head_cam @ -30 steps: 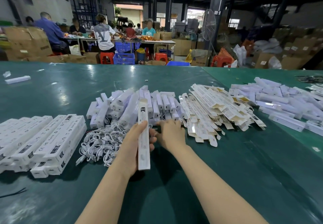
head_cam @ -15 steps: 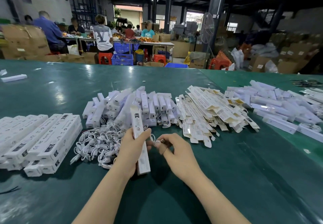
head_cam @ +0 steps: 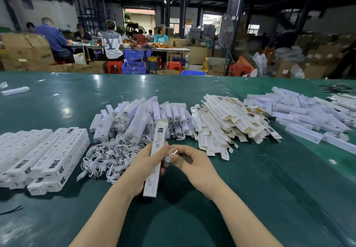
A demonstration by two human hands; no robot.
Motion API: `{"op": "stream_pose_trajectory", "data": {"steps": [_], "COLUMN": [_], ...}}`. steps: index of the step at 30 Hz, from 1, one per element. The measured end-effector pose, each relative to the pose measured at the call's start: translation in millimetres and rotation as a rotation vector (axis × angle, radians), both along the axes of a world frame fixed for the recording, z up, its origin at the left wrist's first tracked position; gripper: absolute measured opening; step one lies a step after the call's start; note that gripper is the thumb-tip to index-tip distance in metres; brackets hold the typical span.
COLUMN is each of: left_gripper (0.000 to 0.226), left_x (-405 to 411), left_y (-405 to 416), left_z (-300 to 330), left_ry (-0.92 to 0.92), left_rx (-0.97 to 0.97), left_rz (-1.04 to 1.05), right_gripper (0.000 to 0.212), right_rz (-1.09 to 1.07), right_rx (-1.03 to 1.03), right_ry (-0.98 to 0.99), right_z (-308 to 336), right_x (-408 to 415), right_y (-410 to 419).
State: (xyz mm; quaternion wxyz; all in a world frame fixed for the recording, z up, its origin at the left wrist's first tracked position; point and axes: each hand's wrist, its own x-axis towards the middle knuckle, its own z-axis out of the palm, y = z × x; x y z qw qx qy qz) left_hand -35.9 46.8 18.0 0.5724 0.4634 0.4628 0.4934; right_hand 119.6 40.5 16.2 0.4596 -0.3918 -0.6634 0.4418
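So, what are the fingers doing?

Both sets are busy. On the left hand [head_cam: 143,166] they curl round the lower half of a long white carton [head_cam: 159,135], which is lifted off the surface [head_cam: 250,189] with its far end pointing away from the body. The right hand [head_cam: 194,163] sits just beside it. Its fingers [head_cam: 180,162] pinch a small coiled white cable [head_cam: 169,157] with a bright metal plug at the tip.

Any print on that carton?

It has a black square label near the far end, a round symbol lower down, and rows of fine grey print along the face. All of it is too small to read.

Anything legible nearby?

Only "CE", on the closed cartons [head_cam: 44,154] laid side by side at the left. Each also carries a black square logo and small icons, but the words blur.

And the materials?

The cartons look like smooth matte card, long and square in section. Right of that stack lies a tangled heap of cables [head_cam: 113,156], thin white cords, each one looped. Behind the heap is a pile of white plastic bars [head_cam: 142,115] with blocky ends. To their right are flattened carton blanks [head_cam: 231,125], printed white outside and tan inside, with tuck flaps sticking out. Farther right sits another heap of white bars [head_cam: 308,112]. One lone white piece [head_cam: 15,90] lies near the far left edge. The surface is glossy dark green and catches the ceiling lamps.
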Motion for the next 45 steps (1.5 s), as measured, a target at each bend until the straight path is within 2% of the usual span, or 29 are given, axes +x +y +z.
{"op": "stream_pose_trajectory", "data": {"steps": [3, 5, 9, 11, 14, 16, 20, 24, 27, 33, 39, 43, 45], "left_gripper": [0.056, 0.056, 0.055, 0.05, 0.032, 0.032, 0.045, 0.047, 0.05, 0.043, 0.044, 0.038, 0.046], "left_x": [-2, -5, -8, -6, -7, -6, 1, 1, 1, -2, 0, 2, 4], "left_y": [-2, -4, -8, -10, -10, -11, -14, -15, -13, -11, -11, -11, -11], "left_z": [5, 7, 6, 5, 4, 4, 5, 7, 6, 2, 1, 2, 1], "left_ry": [-0.09, -0.148, -0.083, -0.001, 0.053, 0.072, 0.089, 0.086, 0.094, 0.078, 0.143, 0.1, 0.094], "left_rx": [-0.17, -0.243, -0.26, -0.212, -0.145, -0.124, -0.099, -0.089, -0.092, -0.098, -0.082, -0.062, -0.035], "left_rz": [-0.087, -0.22, -0.374, -0.414, -0.467, -0.471, -0.436, -0.413, -0.383, -0.401, -0.419, -0.408, -0.408], "right_gripper": [0.015, 0.017, 0.027, 0.031, 0.017, 0.012, 0.013, 0.017, 0.011, 0.009, 0.004, 0.005, 0.003], "right_rz": [-0.109, -0.226, -0.381, -0.394, -0.379, -0.38, -0.399, -0.429, -0.418, -0.371, -0.348, -0.335, -0.326], "right_rx": [0.0, -0.006, 0.01, 0.002, 0.036, 0.06, 0.079, 0.04, 0.017, 0.052, 0.148, 0.125, 0.106], "right_ry": [0.069, 0.19, 0.349, 0.304, 0.092, -0.006, 0.013, 0.048, -0.028, -0.069, -0.187, -0.119, -0.092], "right_z": [4, 10, 16, 15, 11, 7, 8, 10, 8, 10, 9, 10, 10], "right_x": [3, 11, 34, 38, 39, 40, 42, 43, 43, 47, 44, 39, 36], "right_y": [3, 7, 15, 17, 19, 20, 18, 20, 20, 17, 13, 12, 11]}}
